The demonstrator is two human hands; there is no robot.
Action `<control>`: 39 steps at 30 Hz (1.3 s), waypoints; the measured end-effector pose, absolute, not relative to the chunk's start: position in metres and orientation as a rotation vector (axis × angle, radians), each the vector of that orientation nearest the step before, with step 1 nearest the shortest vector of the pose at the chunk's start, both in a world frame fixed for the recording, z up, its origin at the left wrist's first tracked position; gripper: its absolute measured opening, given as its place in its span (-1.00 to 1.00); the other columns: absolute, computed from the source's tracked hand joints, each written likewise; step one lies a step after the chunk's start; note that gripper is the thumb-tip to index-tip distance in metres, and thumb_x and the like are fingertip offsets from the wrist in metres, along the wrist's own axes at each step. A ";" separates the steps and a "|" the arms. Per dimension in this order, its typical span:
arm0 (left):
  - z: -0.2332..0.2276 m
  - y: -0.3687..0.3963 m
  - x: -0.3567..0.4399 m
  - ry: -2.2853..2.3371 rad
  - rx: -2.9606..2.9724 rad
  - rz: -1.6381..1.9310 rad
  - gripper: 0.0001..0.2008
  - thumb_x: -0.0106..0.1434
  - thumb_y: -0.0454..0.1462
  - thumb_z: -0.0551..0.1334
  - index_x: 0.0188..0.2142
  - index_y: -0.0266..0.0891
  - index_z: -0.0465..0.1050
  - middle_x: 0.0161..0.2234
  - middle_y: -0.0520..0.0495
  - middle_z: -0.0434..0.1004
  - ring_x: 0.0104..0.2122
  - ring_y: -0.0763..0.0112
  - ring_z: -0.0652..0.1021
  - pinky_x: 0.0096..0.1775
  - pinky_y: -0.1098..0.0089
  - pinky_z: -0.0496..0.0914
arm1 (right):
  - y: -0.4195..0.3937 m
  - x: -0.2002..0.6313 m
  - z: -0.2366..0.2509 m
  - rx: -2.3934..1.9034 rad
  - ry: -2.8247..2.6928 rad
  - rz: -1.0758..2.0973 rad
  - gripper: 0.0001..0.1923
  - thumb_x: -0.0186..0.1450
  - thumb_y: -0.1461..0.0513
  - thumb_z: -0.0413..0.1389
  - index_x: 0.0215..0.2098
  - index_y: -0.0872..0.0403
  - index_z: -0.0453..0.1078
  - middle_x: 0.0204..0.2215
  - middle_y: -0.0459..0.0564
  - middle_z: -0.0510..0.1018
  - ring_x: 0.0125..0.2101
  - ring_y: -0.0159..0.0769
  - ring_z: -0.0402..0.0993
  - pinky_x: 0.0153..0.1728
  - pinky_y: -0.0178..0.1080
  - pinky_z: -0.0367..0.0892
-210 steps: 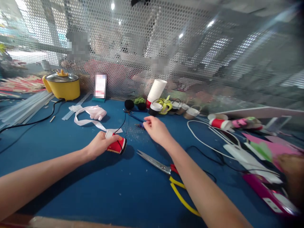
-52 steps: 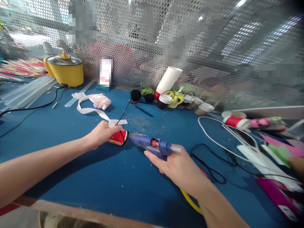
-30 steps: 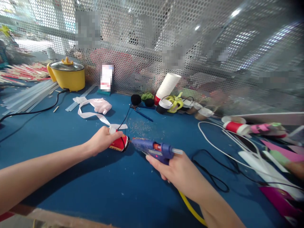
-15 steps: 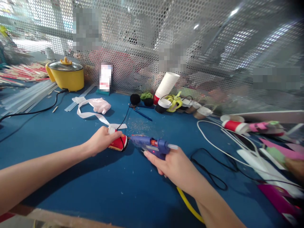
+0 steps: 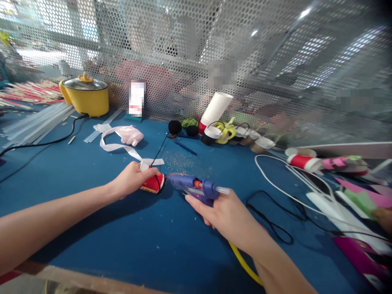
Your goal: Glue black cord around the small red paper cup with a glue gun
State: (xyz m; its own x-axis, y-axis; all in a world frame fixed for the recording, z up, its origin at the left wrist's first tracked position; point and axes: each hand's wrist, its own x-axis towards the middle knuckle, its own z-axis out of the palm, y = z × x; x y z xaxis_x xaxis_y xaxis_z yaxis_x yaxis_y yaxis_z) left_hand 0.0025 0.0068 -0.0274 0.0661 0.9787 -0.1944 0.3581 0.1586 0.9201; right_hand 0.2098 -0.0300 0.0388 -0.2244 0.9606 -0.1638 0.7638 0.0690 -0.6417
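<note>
My left hand grips a small red paper cup lying on its side on the blue table, with a black cord running from its rim. A blue glue gun is held in my right hand. The gun's nozzle touches the cup's rim at the right side. A white ribbon lies just behind the cup.
A yellow pot stands at the back left beside clear glue sticks. Stacked white cups, black pompoms and small cups line the mesh wall. Cables, pink paper and another person's hand are at the right.
Seven seconds ago my right hand was empty and reaching back; it has since taken up the glue gun. Over the last second the nozzle has stayed at the cup's rim.
</note>
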 end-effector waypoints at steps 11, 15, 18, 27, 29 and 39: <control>-0.018 0.006 0.005 1.559 1.286 0.730 -0.61 0.03 0.01 0.12 -0.69 -0.21 0.16 -0.75 0.13 0.06 -0.74 0.59 0.05 -0.67 0.43 -0.14 | -0.040 0.213 0.037 -1.748 -2.071 0.917 -0.82 0.15 0.14 0.06 -0.52 0.08 0.32 -0.77 -0.21 0.29 -0.74 -0.44 0.24 -0.68 -0.38 0.16; -0.021 0.007 0.004 1.507 1.303 0.764 -0.62 0.05 0.01 0.11 -0.66 -0.23 0.22 -0.72 0.11 0.13 -0.71 0.57 0.10 -0.66 0.45 -0.08 | -0.042 0.214 0.033 -1.752 -2.071 0.961 -0.82 0.15 0.13 0.06 -0.49 0.07 0.34 -0.72 -0.20 0.32 -0.72 -0.45 0.25 -0.68 -0.38 0.16; -0.021 0.007 0.004 1.540 1.294 0.733 -0.61 0.05 0.02 0.10 -0.66 -0.22 0.22 -0.74 0.11 0.10 -0.73 0.56 0.10 -0.66 0.44 -0.09 | -0.042 0.216 0.030 -1.741 -2.099 0.953 -0.81 0.16 0.12 0.06 -0.50 0.07 0.33 -0.69 -0.19 0.34 -0.71 -0.46 0.26 -0.67 -0.38 0.17; -0.020 0.005 0.003 1.535 1.331 0.727 -0.62 0.06 0.02 0.09 -0.65 -0.20 0.18 -0.74 0.14 0.04 -0.73 0.56 0.08 -0.67 0.44 -0.10 | -0.037 0.210 0.041 -1.753 -2.073 0.883 -0.82 0.16 0.16 0.05 -0.52 0.09 0.34 -0.82 -0.22 0.29 -0.77 -0.44 0.22 -0.68 -0.38 0.16; -0.020 0.004 0.003 1.536 1.337 0.728 -0.62 0.05 0.02 0.10 -0.65 -0.20 0.17 -0.74 0.14 0.03 -0.74 0.57 0.06 -0.67 0.43 -0.12 | -0.036 0.210 0.042 -1.738 -2.080 0.865 -0.83 0.16 0.17 0.05 -0.52 0.09 0.34 -0.83 -0.22 0.29 -0.77 -0.44 0.22 -0.68 -0.38 0.16; -0.021 -0.002 0.007 1.418 1.447 0.853 -0.61 0.07 -0.01 0.09 -0.68 -0.21 0.08 -0.69 0.13 0.00 -0.66 0.57 0.06 -0.63 0.46 -0.06 | -0.031 0.208 0.045 -1.735 -2.037 0.854 -0.86 0.18 0.20 0.05 -0.45 0.10 0.39 -0.85 -0.22 0.27 -0.80 -0.45 0.21 -0.73 -0.39 0.15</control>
State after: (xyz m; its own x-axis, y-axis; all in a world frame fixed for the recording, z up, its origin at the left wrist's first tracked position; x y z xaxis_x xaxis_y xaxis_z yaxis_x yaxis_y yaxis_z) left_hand 0.0068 -0.0018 -0.0206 0.1007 0.9880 -0.1171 0.3598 0.0736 0.9301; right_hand 0.2075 -0.0314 0.0446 -0.2028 0.9708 -0.1278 0.7719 0.0782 -0.6309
